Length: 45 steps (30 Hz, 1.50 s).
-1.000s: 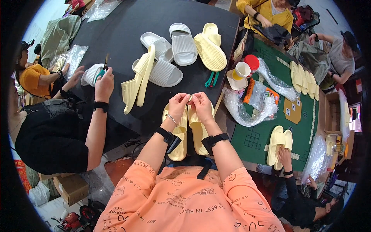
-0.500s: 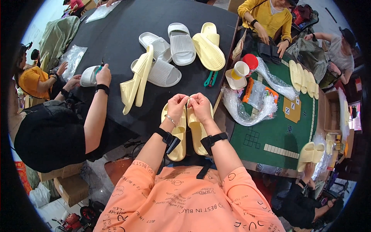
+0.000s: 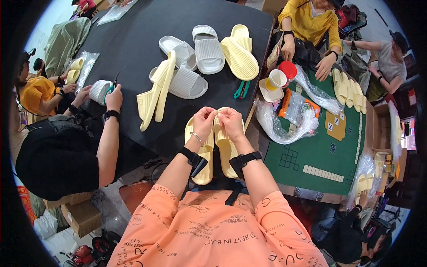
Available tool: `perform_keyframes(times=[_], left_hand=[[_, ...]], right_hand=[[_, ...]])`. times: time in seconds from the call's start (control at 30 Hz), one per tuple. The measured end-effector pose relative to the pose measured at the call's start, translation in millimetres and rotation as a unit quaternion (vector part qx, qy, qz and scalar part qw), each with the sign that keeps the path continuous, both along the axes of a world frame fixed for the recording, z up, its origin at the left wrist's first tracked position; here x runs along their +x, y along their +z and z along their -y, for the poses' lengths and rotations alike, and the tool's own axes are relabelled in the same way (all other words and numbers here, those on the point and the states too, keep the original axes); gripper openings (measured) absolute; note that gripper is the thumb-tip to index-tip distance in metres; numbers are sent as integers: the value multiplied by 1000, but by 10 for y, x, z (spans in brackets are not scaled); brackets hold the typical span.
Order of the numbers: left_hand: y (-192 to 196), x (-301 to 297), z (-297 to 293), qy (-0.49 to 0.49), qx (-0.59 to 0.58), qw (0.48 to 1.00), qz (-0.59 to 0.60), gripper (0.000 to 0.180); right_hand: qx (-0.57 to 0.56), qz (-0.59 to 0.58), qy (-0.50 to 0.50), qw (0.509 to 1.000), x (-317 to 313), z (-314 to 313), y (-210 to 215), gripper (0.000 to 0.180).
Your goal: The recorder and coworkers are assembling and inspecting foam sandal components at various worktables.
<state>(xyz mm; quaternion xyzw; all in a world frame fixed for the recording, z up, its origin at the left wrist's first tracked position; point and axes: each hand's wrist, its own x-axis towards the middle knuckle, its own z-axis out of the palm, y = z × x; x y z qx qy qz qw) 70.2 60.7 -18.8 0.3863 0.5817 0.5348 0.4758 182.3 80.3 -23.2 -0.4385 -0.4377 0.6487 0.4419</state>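
A pair of pale yellow slippers stands side by side at the table's near edge, the left slipper (image 3: 203,171) next to the right slipper (image 3: 227,153). Over their straps, my left hand (image 3: 204,123) and my right hand (image 3: 231,124) meet with fingertips pinched together. Whatever sits between the fingers is too small to name. Both hands partly cover the slippers. Beyond them lie grey slippers (image 3: 209,55), more yellow slippers (image 3: 240,53) and a green-handled tool (image 3: 241,90).
Two yellow slippers (image 3: 159,91) lean together at left. A co-worker's hand (image 3: 113,99) holds green-handled scissors by a grey slipper (image 3: 101,92). On the green table (image 3: 284,167) at right are a yellow cup (image 3: 276,79), a red-lidded jar (image 3: 288,71) and clear plastic bundles (image 3: 284,129).
My hands stay pinched in nearly the same place. The co-worker at left has shifted the scissors and grey slipper slightly left. At upper right, another person's hands have moved apart.
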Motion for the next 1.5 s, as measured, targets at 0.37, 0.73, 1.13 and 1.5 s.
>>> perform_keyframes(times=[0.37, 0.73, 1.13, 1.5], left_hand=[[-37, -63, -30, 15, 5, 1000, 22, 8], [108, -417, 194, -70, -2, 991, -116, 41], [-134, -217, 644, -115, 49, 964, -233, 30], [418, 1067, 596, -140, 158, 917, -337, 15]], right_hand=[[5, 29, 0, 1000, -48, 0, 82, 6], [185, 357, -42, 915, 352, 771, 438, 21], [321, 447, -107, 828, 297, 979, 105, 21], [-59, 488, -410, 768, 4249, 1625, -593, 20]])
